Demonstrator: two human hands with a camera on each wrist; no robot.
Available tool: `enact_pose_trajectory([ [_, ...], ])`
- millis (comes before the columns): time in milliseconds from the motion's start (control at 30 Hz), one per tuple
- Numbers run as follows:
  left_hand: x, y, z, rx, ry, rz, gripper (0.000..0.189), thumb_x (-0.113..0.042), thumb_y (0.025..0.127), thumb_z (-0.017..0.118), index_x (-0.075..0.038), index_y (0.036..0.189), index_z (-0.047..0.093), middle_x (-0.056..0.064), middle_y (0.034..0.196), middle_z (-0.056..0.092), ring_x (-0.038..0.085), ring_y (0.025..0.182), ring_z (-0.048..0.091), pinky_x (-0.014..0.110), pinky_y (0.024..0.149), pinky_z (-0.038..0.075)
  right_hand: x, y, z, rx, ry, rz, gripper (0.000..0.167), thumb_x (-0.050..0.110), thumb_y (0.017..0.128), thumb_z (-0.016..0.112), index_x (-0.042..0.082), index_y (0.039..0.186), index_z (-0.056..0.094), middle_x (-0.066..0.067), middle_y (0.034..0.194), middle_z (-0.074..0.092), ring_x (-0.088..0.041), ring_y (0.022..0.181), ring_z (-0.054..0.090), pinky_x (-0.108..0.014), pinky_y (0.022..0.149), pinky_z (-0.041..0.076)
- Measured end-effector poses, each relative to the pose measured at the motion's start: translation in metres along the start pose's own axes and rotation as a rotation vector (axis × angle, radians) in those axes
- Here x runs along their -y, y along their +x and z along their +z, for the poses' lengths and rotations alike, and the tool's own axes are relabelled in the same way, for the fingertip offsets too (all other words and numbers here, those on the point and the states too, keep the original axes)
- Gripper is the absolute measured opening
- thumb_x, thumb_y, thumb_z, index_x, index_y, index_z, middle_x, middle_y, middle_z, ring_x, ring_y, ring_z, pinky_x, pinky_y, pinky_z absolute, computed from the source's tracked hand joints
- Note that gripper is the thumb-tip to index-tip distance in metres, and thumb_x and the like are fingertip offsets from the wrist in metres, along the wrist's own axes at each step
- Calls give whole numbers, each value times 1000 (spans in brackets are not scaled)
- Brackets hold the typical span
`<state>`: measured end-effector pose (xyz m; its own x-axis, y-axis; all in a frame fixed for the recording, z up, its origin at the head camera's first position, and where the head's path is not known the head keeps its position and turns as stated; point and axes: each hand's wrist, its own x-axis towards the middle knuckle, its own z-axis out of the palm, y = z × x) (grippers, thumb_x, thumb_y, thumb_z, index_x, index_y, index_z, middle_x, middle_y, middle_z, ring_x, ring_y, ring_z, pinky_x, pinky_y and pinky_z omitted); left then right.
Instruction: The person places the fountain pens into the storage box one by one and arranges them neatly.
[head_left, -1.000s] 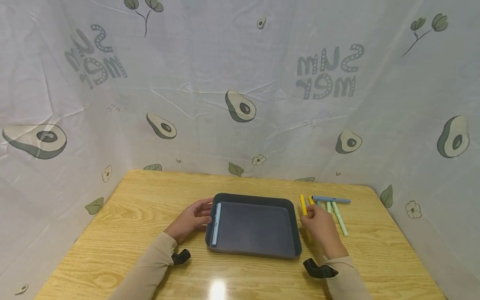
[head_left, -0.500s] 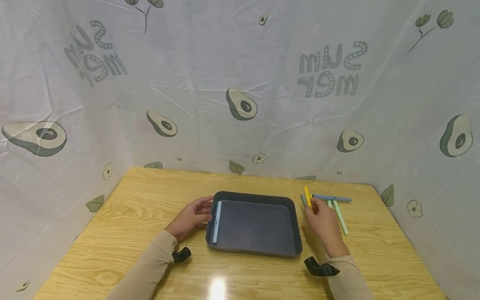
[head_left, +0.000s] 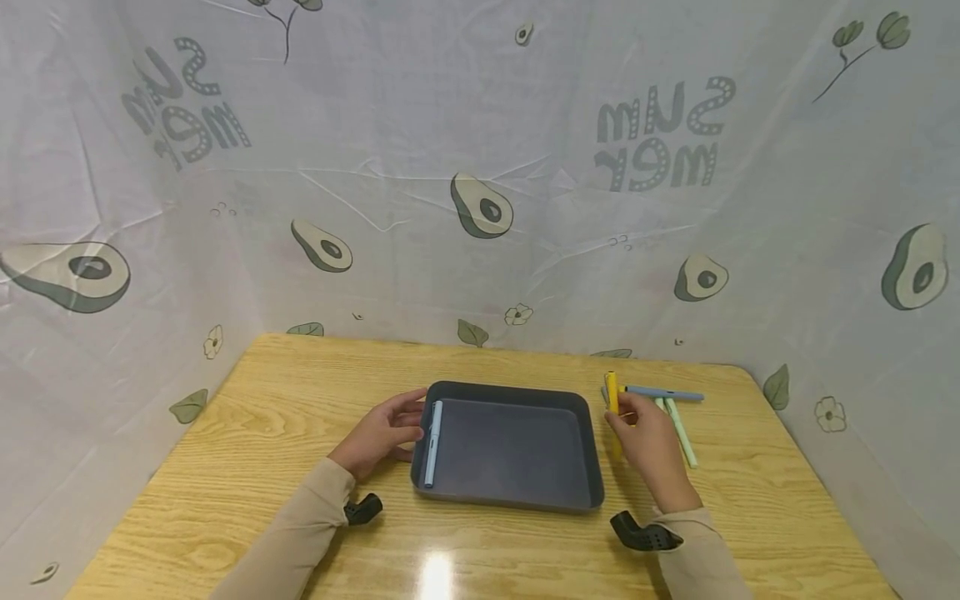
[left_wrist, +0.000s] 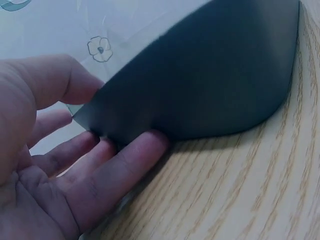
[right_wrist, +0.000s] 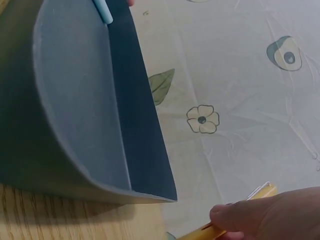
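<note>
My right hand (head_left: 645, 429) pinches a yellow pen (head_left: 612, 385) with a clip, holding it steeply just right of the tray. In the right wrist view the thumb lies along that pen (right_wrist: 264, 191). At the left side of the dark grey tray (head_left: 517, 500), my left hand (head_left: 381, 435) holds the wall. Its thumb meets the rim and its other fingers (left_wrist: 142, 150) touch the lower outside. A light blue pen (head_left: 432, 446) lies inside, along the tray's left wall.
Right of the tray, a blue pen (head_left: 667, 393) lies across the tops of two light green pens (head_left: 681, 433). A grey-green pen (head_left: 604, 393) and another yellow pen's end (head_left: 622, 389) show by the right hand. A printed cloth (head_left: 390, 275) hangs behind the wooden table (head_left: 315, 367).
The right hand has drawn the yellow pen slightly up and right, then turned it more upright, beside the other pens. The left hand stays at the tray.
</note>
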<state>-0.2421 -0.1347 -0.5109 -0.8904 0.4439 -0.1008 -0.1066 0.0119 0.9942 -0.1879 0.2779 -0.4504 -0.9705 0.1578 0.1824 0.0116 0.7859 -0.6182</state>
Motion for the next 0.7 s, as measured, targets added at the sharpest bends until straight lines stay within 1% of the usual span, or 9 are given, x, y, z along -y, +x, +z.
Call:
enact_pose_trajectory([
  [133, -2, -1, 2, -8, 1, -4, 72, 1, 97, 64, -11, 162, 34, 25, 155, 41, 37, 135, 53, 49, 81, 62, 0, 3, 0, 15, 26, 4, 54, 12, 100, 69, -2, 148, 49, -21, 114, 67, -38, 104, 66, -41, 71, 57],
  [233, -4, -2, 4, -24, 5, -4, 73, 1, 96, 63, -10, 162, 33, 26, 155, 41, 39, 136, 52, 48, 81, 62, -1, 5, -1, 33, 58, 4, 64, 11, 101, 68, 1, 157, 38, -21, 116, 65, -36, 104, 66, -36, 65, 55],
  [367, -6, -2, 6, -41, 5, -2, 74, 2, 96, 63, -10, 162, 32, 26, 155, 41, 40, 136, 51, 48, 81, 62, -1, 6, -1, 43, 78, -10, 68, 11, 101, 67, 2, 160, 32, -22, 120, 63, -36, 102, 67, -31, 60, 54],
  [533, -3, 0, 5, -45, 7, 4, 73, 2, 96, 63, -10, 161, 33, 26, 156, 41, 41, 137, 51, 48, 82, 61, -1, 6, 0, 16, 78, -57, 73, 9, 101, 67, 4, 162, 27, -22, 122, 61, -34, 100, 67, -31, 63, 56],
  [700, 0, 1, 4, -68, 19, 4, 70, -1, 97, 66, -12, 160, 37, 23, 154, 44, 38, 136, 52, 47, 83, 61, -1, 5, -1, -5, 83, -106, 83, 6, 100, 67, 9, 166, 17, -22, 120, 59, -34, 98, 67, -30, 62, 57],
])
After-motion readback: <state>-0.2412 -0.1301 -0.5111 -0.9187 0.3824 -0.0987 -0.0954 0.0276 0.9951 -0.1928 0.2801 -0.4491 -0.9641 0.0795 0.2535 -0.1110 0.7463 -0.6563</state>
